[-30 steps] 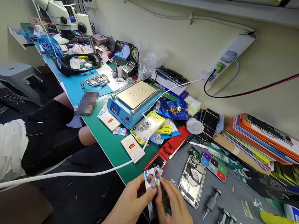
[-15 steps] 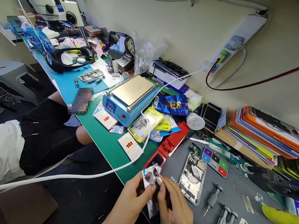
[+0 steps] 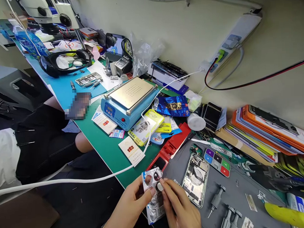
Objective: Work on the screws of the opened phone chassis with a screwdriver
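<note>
My left hand (image 3: 131, 206) grips a small printed packet (image 3: 152, 193) with round camera-lens pieces on it, held upright at the bench's near edge. My right hand (image 3: 181, 207) pinches a round piece on the packet's front with thumb and forefinger. Just right of the hands an opened phone body (image 3: 196, 179) lies flat on the grey mat (image 3: 234, 197), internals up.
A blue heating plate (image 3: 128, 103) sits on the green mat (image 3: 105, 142), with packets and a red case (image 3: 173, 146) around it. A white cable (image 3: 69, 180) crosses the edge. Another person sits at the left (image 3: 31, 148). Stacked boxes (image 3: 272, 136) stand right; screwdrivers (image 3: 215, 201) lie near.
The view has shifted slightly left and down. My hands have lowered the packet a little, and more of its lower part shows now. My right fingers still pinch its front.
</note>
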Demonstrator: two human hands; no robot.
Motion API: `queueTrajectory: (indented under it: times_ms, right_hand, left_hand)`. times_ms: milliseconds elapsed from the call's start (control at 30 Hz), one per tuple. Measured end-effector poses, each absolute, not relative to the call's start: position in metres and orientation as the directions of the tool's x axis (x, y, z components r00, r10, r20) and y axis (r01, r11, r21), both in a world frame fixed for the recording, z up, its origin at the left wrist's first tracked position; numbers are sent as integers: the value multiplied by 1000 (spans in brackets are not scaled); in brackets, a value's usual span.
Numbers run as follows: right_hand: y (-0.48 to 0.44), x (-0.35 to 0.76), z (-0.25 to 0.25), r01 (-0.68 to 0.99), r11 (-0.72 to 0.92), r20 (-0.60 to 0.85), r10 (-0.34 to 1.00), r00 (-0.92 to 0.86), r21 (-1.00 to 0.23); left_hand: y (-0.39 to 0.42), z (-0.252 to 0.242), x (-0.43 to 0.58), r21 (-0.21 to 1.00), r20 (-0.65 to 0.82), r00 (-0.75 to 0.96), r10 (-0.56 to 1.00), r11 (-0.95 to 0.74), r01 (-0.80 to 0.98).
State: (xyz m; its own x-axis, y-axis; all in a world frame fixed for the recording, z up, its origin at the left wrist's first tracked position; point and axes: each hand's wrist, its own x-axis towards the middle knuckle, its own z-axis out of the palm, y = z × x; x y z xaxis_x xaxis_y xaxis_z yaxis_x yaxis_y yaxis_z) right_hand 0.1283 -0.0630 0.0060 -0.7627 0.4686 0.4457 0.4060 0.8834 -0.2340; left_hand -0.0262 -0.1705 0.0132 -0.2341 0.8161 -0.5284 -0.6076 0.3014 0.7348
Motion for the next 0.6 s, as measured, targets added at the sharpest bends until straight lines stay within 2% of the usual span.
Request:
queueTrajectory:
  times_ms: [433,600]
  right_hand:
    - [-50,124,34,277,944,505,331,-797,-181]
    - [-49,119,36,225,950,504,305,-808,-215]
  left_hand:
    - [-177,10,-31,737,-477,-177,861,283,-614]
    - [-182,9,-38,741,-468,-145,872,298,-602]
